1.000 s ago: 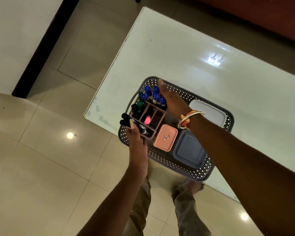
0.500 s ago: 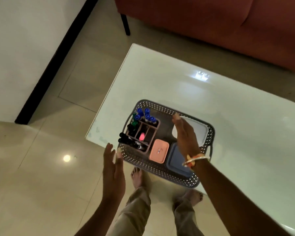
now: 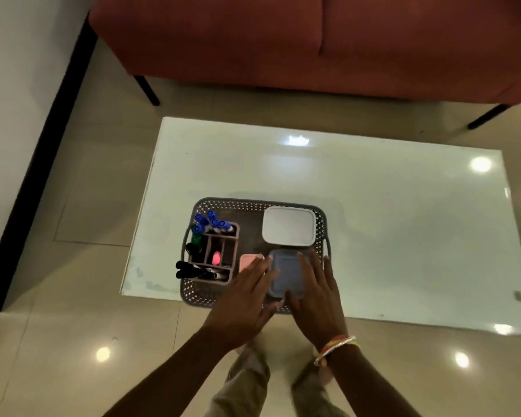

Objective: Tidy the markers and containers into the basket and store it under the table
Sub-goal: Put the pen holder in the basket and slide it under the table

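Note:
A grey perforated basket [image 3: 232, 204] sits at the near edge of the white table [image 3: 373, 221]. Inside it a pink divided organizer [image 3: 233, 236] holds blue markers [image 3: 211, 222], green and black markers and a pink one. A white lidded container [image 3: 289, 225], a blue lidded container [image 3: 288, 272] and a pink container [image 3: 247, 261] lie beside it. My left hand [image 3: 244, 302] hovers over the basket's near side with fingers straight, covering part of the pink container. My right hand [image 3: 319, 296], with bangles at the wrist, is spread flat next to the blue container.
A red-brown sofa [image 3: 313, 40] on black legs stands beyond the table. Glossy beige floor tiles [image 3: 73, 341] surround it, with a white wall and black skirting at the left. My legs and feet show below the table's near edge.
The view has pulled back and turned square to the table. Both hands have come together over the basket's near side; the left hand moved in from the basket's left corner.

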`<state>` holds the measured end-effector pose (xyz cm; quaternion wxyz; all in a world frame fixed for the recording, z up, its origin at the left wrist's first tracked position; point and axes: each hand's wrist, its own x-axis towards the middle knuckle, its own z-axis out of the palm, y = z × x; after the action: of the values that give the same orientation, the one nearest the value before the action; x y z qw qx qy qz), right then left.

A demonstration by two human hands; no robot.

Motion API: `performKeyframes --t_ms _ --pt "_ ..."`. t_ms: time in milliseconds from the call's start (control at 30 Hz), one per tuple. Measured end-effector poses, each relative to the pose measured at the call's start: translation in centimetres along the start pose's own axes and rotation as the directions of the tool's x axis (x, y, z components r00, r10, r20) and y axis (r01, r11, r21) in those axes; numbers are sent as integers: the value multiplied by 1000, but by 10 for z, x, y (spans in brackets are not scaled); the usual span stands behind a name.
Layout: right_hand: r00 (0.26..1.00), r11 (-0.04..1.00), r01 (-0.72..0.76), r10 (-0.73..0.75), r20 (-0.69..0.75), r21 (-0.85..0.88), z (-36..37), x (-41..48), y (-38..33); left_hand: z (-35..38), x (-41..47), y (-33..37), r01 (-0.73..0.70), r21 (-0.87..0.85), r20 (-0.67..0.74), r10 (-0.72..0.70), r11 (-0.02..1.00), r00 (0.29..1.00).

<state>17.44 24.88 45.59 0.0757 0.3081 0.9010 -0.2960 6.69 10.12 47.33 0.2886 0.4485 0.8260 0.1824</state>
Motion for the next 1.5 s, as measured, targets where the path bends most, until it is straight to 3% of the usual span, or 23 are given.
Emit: performKeyframes --t_ms 133,433,533,700,833,933,1000,1067,1133,1200,1300,1400,1500 --pt "999 989 -29 35 39 -143 4 -21 15 19 10 -1 47 123 -90 -36 991 995" --pt "999 989 -30 27 -24 -146 -9 -68 44 41 -22 6 111 193 -151 -82 975 985" --pt "999 996 -41 39 -34 -77 -16 -84 42 37 -38 10 165 147 -216 -131 975 967" --pt "1000 1000 3 -2 -8 28 -15 -77 48 16 -48 -6 127 63 -406 -91 990 909" --pt "1000 994 0 3 -30 113 -9 -50 52 -4 -44 -37 120 74 -462 -73 990 884" --pt "993 977 -63 83 -89 205 -2 -21 56 -24 -35 -67 168 -130 -608 -212 977 765" --pt "984 964 -111 141 -111 240 3 -2 58 -35 -32 -92 185 -393 -640 -412 901 648" --pt "984 967 -126 150 -99 222 10 13 55 -40 -31 -123 164 -638 -552 -595 753 584" --pt "980 960 -152 177 -92 236 16 23 51 -38 -27 -146 78 -850 -362 -686 520 631" --pt "962 921 -199 248 -111 336 24 28 46 -27 -27 -159 120 -933 -153 -676 338 721" --pt "925 809 -254 364 -112 531 31 33 40 -10 -23 -163 163 -960 2 -575 229 818" --pt "909 746 -264 404 -101 611 34 37 47 -2 -16 -149 86 -979 -3 -433 186 901" --pt "914 734 -238 391 -109 636 35 39 51 2 -9 -142 33 -992 -20 -404 124 915"
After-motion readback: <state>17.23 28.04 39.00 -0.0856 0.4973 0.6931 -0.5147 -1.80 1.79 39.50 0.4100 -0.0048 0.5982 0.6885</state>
